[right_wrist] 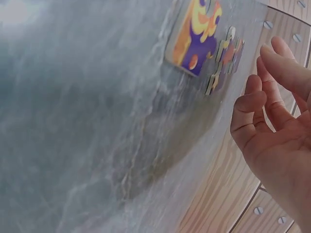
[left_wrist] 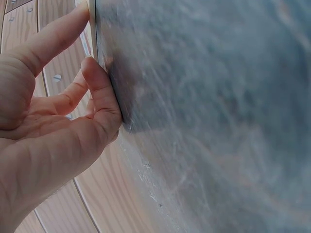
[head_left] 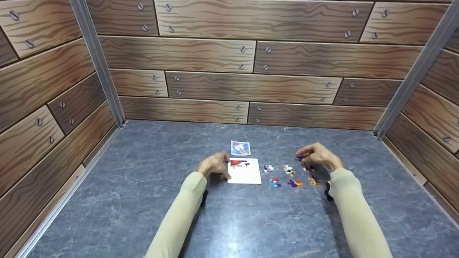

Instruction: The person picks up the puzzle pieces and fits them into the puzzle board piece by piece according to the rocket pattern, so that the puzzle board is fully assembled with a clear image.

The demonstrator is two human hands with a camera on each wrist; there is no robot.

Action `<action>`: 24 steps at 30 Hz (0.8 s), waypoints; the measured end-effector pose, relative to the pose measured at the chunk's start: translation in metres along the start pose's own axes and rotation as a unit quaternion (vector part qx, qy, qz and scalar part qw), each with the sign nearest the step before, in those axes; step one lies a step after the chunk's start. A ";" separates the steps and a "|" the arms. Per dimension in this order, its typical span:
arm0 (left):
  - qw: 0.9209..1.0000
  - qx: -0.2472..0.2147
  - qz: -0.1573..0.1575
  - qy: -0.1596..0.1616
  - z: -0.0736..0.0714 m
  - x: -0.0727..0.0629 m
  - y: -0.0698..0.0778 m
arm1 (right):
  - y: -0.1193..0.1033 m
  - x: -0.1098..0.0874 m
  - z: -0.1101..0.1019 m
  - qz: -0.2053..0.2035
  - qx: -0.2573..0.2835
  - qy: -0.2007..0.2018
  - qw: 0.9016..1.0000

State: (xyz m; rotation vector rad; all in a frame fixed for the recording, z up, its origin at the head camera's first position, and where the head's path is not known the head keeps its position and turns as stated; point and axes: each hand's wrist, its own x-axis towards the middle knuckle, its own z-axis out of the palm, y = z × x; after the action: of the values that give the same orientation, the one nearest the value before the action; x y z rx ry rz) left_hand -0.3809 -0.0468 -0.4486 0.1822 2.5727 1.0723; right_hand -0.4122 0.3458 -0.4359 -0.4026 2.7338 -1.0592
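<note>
My left hand (head_left: 215,163) is at the left side of a white puzzle board (head_left: 247,176), thumb and a fingertip touching its edge. Red and white picture pieces (head_left: 239,163) fill the board's top left part. In the left wrist view, the other fingers of this hand (left_wrist: 63,107) curl against the tabletop. My right hand (head_left: 319,156) hovers at the far right pieces, its fingertips around a dark puzzle piece (head_left: 299,157); I cannot tell whether they pinch it. In the right wrist view, that hand (right_wrist: 272,107) has bent fingers beside several colourful pieces (right_wrist: 194,39).
Loose puzzle pieces lie right of the board, among them a white one (head_left: 269,168), a red and blue one (head_left: 275,182) and a purple and orange one (head_left: 294,183). A picture card (head_left: 240,148) lies behind the board. Wood-patterned walls (head_left: 179,82) enclose the grey tabletop (head_left: 143,215).
</note>
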 end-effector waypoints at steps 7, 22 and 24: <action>1.000 -0.002 -0.003 -0.003 0.000 0.000 0.000 | 0.008 -0.001 0.000 0.004 0.009 -0.009 1.000; 1.000 0.000 0.014 0.002 -0.001 -0.002 0.000 | 0.008 0.003 0.005 -0.017 -0.006 0.002 1.000; 1.000 -0.001 0.016 0.003 -0.001 -0.001 -0.001 | 0.009 0.004 0.006 -0.023 -0.008 0.006 1.000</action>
State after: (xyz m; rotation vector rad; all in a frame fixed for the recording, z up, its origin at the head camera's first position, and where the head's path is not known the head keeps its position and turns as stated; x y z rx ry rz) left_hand -0.3800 -0.0484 -0.4478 0.2222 2.5820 1.0882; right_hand -0.4161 0.3469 -0.4467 -0.4654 2.7570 -1.0544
